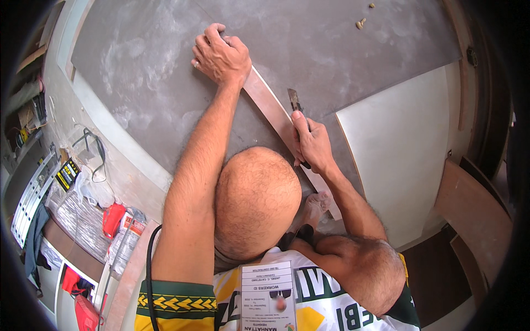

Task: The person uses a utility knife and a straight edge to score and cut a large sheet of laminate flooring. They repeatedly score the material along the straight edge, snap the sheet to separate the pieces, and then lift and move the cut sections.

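Grey board (160, 83): I get bright, even light here, with a whitish haze at the upper left.
Pale panel (397, 149): a broad, soft sheen, its edges bowed by the lens.
Knee (258, 204): brightly lit on top, darker along its flank.
Left fingers (214, 33), right fingers (300, 122) and knife (294, 102): crisp enough for me, no motion smear.
Plastic-wrapped bundle (80, 226): small glints.
Dark recess (436, 270): deep shadow, detail lost.
Rim: curved, black corners.

White badge (267, 302) w/ upside-down print is hanging over lettered shirt (317, 317). Yellow-black box (67, 174) & red-white pack (132, 225), L side, are bearing text.
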`<control>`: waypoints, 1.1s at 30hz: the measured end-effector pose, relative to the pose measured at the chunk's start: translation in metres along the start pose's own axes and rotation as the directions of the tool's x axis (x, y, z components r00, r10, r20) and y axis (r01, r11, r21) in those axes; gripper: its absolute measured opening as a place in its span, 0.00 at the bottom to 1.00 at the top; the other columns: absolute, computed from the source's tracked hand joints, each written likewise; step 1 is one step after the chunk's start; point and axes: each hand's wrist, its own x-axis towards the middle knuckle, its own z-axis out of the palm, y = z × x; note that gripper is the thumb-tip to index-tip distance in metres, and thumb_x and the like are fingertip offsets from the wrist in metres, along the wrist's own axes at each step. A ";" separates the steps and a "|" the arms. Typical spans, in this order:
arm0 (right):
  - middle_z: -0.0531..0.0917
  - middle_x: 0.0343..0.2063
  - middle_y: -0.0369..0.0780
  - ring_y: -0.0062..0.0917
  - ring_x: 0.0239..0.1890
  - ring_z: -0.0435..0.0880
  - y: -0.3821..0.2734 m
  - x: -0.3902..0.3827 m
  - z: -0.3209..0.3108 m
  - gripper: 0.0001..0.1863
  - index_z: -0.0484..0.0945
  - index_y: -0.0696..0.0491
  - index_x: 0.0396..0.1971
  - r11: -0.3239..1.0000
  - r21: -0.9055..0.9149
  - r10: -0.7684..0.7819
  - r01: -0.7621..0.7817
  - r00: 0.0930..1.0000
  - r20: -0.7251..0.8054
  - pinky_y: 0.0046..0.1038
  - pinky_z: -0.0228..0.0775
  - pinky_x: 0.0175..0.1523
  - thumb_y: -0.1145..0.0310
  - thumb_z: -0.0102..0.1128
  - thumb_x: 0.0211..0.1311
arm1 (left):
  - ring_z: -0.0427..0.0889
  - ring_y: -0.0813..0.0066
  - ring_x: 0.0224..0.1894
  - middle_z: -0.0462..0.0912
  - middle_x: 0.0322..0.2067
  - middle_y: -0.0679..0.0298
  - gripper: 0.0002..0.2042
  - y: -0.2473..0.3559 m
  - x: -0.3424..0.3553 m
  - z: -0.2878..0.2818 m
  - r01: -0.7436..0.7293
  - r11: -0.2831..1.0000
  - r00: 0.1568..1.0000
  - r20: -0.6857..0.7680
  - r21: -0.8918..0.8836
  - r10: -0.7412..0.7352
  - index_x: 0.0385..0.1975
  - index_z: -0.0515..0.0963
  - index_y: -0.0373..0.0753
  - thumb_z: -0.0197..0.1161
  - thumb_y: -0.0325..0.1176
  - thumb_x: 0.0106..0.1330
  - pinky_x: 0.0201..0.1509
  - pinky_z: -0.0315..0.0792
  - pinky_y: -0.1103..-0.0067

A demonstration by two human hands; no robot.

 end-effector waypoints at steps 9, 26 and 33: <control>0.71 0.12 0.34 0.19 0.11 0.71 0.009 -0.002 -0.003 0.30 0.72 0.56 0.21 0.999 -0.011 -0.032 0.031 0.998 -0.048 0.28 0.68 0.12 0.46 0.53 0.76 | 0.74 0.56 0.55 0.76 0.49 0.59 0.15 0.003 0.000 0.001 0.021 0.999 1.000 0.000 0.026 -0.021 0.52 0.75 0.48 0.53 0.37 0.65 0.60 0.62 0.54; 0.83 0.27 0.54 0.48 0.29 0.85 -0.002 0.005 -0.014 0.28 0.74 0.63 0.44 0.825 -0.462 -0.324 0.326 0.942 0.087 0.47 0.75 0.36 0.49 0.39 0.79 | 0.72 0.56 0.55 0.74 0.50 0.57 0.15 0.005 -0.001 0.002 0.013 1.000 0.999 0.044 0.008 -0.013 0.51 0.73 0.49 0.53 0.37 0.65 0.59 0.61 0.54; 0.82 0.28 0.66 0.62 0.36 0.84 -0.040 0.011 0.015 0.26 0.73 0.68 0.37 0.689 -0.676 -0.257 0.262 0.960 0.111 0.58 0.73 0.47 0.54 0.43 0.79 | 0.74 0.58 0.53 0.76 0.46 0.60 0.15 0.004 0.000 0.001 -0.003 0.999 1.000 -0.017 0.040 0.003 0.50 0.75 0.47 0.53 0.37 0.64 0.57 0.62 0.56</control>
